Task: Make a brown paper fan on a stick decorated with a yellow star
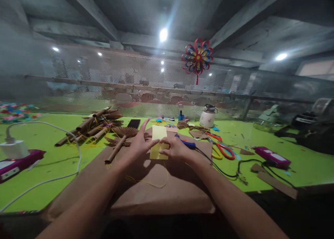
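A yellow paper strip (159,137) lies on a brown kraft sheet (156,186) in the middle of the green table (47,162). My left hand (139,143) rests beside the strip's left edge, fingers stretched out, the forefinger touching the paper. My right hand (175,149) presses on the strip's lower right part with curled fingers pinching the paper's edge. A blue-handled tool (188,144) with a black cable lies just behind my right hand. Thin yellow thread (153,184) loops on the brown sheet below my hands.
Brown folded paper fans and rolled sticks (99,127) are piled at the left, with a black phone (133,123) near them. Red and yellow scissors (221,149), a white jar (208,116), pink boxes (271,157), and a white charger with cable (13,148) lie around. A mesh screen stands behind.
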A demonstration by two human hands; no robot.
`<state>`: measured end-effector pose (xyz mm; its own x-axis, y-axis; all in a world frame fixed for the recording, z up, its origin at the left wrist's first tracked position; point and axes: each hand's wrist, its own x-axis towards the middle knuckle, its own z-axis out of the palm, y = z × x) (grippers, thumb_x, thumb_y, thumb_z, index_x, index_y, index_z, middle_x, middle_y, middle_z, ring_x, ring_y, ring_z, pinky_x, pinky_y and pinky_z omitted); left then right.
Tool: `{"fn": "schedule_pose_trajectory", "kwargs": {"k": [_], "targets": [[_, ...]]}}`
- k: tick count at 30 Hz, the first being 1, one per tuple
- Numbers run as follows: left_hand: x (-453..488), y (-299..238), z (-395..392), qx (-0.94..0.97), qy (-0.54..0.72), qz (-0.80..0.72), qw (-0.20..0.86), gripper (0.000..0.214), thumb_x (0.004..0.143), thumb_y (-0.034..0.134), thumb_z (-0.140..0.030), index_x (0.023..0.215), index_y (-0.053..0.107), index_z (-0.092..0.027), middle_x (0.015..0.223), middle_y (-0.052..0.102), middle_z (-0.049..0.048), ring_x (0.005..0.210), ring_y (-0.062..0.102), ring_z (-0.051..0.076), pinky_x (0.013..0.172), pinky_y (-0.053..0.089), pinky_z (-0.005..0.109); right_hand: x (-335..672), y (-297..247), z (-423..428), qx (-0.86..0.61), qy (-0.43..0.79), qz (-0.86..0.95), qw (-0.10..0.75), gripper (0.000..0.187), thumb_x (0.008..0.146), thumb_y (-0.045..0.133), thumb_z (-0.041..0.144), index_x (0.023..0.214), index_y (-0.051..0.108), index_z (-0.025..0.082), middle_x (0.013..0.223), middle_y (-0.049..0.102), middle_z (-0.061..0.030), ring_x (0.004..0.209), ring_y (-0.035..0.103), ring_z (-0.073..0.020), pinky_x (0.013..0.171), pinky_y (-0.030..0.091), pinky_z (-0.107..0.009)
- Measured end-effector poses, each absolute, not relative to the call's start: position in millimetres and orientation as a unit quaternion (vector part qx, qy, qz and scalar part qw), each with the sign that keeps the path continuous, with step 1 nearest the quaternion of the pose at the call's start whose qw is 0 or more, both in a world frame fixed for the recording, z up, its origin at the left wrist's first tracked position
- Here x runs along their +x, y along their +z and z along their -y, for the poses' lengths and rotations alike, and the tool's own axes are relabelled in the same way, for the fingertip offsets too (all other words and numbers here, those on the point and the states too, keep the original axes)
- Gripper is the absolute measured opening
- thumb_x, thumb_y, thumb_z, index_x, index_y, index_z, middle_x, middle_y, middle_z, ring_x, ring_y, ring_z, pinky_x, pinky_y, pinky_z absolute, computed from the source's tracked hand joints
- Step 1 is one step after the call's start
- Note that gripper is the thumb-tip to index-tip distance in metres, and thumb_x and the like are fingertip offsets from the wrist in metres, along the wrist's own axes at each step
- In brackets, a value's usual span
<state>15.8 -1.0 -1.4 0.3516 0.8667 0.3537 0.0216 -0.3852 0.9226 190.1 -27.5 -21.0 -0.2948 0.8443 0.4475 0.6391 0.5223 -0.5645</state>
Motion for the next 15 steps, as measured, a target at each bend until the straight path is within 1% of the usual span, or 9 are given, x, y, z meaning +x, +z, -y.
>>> {"fn": "schedule_pose_trajectory", "kwargs": {"k": [2,4,6,8,12,15], "targets": [[15.7,-2.9,-0.8,0.717,0.444,-0.304,0.444,0.058,0.061,0.073,-0.020,0.116,0.057,-0.019,0.085,0.067,0.0057,0.078,0.061,0.019,0.066,0.045,0.026,191.2,-19.6,27.4,-0.466,0.112,0.802,0.357,0.028,0.068,0.070,0.017,0.096,0.068,0.019,0.084,0.069,-0.0063,0.073,0.061,-0.0184,0.065,0.044,-0.028],[14.1,-5.0,-3.3,0.739,0.405,-0.316,0.437,0.036,0.062,0.072,-0.022,0.097,0.067,-0.016,0.080,0.068,0.0049,0.073,0.060,0.018,0.065,0.043,0.025,191.6,-18.1,27.7,-0.461,0.097,0.806,0.358,0.029,0.068,0.070,0.016,0.096,0.067,0.019,0.086,0.069,-0.0060,0.074,0.061,-0.0183,0.066,0.044,-0.029],[11.4,-7.5,-7.0,0.744,0.382,-0.337,0.432,0.021,0.063,0.070,-0.026,0.082,0.070,-0.017,0.076,0.068,0.0042,0.069,0.058,0.017,0.064,0.042,0.024,191.1,-16.7,28.2,-0.457,0.089,0.808,0.363,0.030,0.068,0.070,0.016,0.098,0.066,0.019,0.088,0.068,-0.0056,0.075,0.060,-0.0180,0.067,0.044,-0.028],[8.5,-9.9,-11.1,0.740,0.376,-0.351,0.433,0.019,0.065,0.070,-0.030,0.080,0.070,-0.018,0.075,0.068,0.0038,0.068,0.058,0.017,0.062,0.042,0.024,190.3,-15.6,28.6,-0.449,0.086,0.810,0.368,0.030,0.068,0.069,0.015,0.098,0.066,0.019,0.088,0.068,-0.0050,0.076,0.060,-0.0174,0.068,0.043,-0.027],[5.6,-12.0,-15.1,0.739,0.366,-0.354,0.441,0.021,0.065,0.070,-0.033,0.079,0.070,-0.018,0.076,0.068,0.0053,0.070,0.058,0.018,0.062,0.042,0.025,189.6,-14.9,29.2,-0.443,0.097,0.801,0.391,0.025,0.071,0.066,0.014,0.096,0.066,0.018,0.081,0.067,-0.0029,0.072,0.059,-0.0157,0.065,0.043,-0.026],[6.0,-10.5,-13.0,0.733,0.355,-0.348,0.463,0.021,0.065,0.070,-0.034,0.075,0.069,-0.017,0.073,0.068,0.0048,0.067,0.057,0.017,0.062,0.042,0.025,189.7,-14.2,30.6,-0.438,0.098,0.796,0.406,0.028,0.070,0.067,0.013,0.098,0.065,0.019,0.085,0.068,-0.0033,0.076,0.059,-0.0157,0.067,0.043,-0.026]]}}
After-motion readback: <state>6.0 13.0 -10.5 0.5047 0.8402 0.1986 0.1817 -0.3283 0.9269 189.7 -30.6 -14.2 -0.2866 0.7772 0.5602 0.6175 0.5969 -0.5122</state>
